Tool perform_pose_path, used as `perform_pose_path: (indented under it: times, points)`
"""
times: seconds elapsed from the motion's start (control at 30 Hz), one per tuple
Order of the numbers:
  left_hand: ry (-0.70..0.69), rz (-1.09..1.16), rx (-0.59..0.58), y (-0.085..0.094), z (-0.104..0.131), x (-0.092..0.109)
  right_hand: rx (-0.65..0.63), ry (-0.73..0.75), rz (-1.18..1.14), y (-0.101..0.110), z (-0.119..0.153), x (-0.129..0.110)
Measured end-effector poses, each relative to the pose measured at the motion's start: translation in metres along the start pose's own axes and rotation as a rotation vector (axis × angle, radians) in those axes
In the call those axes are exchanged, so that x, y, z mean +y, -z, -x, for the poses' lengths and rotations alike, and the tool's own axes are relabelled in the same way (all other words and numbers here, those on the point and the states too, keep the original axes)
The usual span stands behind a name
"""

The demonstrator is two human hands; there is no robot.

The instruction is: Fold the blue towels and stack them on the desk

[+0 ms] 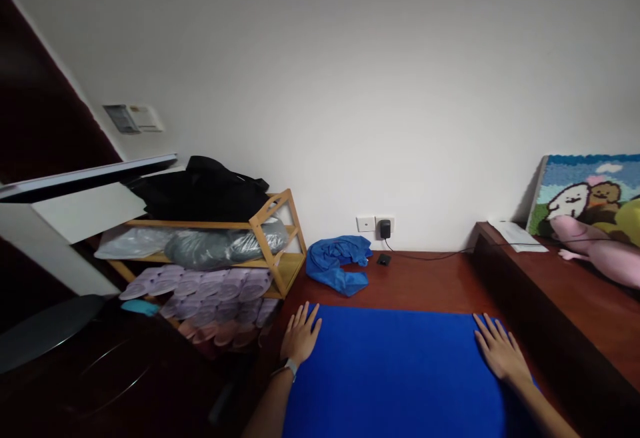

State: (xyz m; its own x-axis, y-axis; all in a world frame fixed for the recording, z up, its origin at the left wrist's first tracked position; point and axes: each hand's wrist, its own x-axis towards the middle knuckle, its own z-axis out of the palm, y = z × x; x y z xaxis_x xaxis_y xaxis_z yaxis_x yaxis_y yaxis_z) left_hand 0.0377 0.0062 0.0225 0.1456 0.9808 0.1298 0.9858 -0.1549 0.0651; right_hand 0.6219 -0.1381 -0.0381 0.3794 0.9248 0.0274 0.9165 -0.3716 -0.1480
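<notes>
Fingers (pixel 304 313) lie extended and loosely spread, palms down, gripping nothing: the left hand (pixel 299 341) rests at the far left corner of a flat blue sheet (pixel 395 371), the right hand (pixel 501 353) at its far right corner. The sheet lies on the reddish-brown surface (pixel 430 281), between the hands and back toward the person, its far edge running straight across from one to the other. Neither hand is clearly nearer it. Its near edge is out of view, so I cannot tell its long axis. Beyond it, a crumpled blue cloth (pixel 327 261) sits closer to the left hand.
</notes>
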Motion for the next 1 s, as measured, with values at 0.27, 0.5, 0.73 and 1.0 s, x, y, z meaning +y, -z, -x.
perform_pose_path:
  times: [0.27,0.5,0.73,1.0]
  points:
    - [0.061,-0.035,-0.055,0.005,-0.013,-0.005,0.012,-0.047,0.009,0.005,0.0,-0.006]
    - [0.116,-0.076,-0.021,0.012,-0.027,-0.013,0.042,-0.069,-0.05,0.006,-0.006,-0.006]
    - [-0.065,0.046,0.18,0.043,0.02,0.106,-0.07,-0.051,-0.274,0.026,-0.015,0.026]
    - [-0.753,0.528,-0.123,-0.006,0.162,0.378,0.106,-0.114,-0.564,0.008,-0.025,0.047]
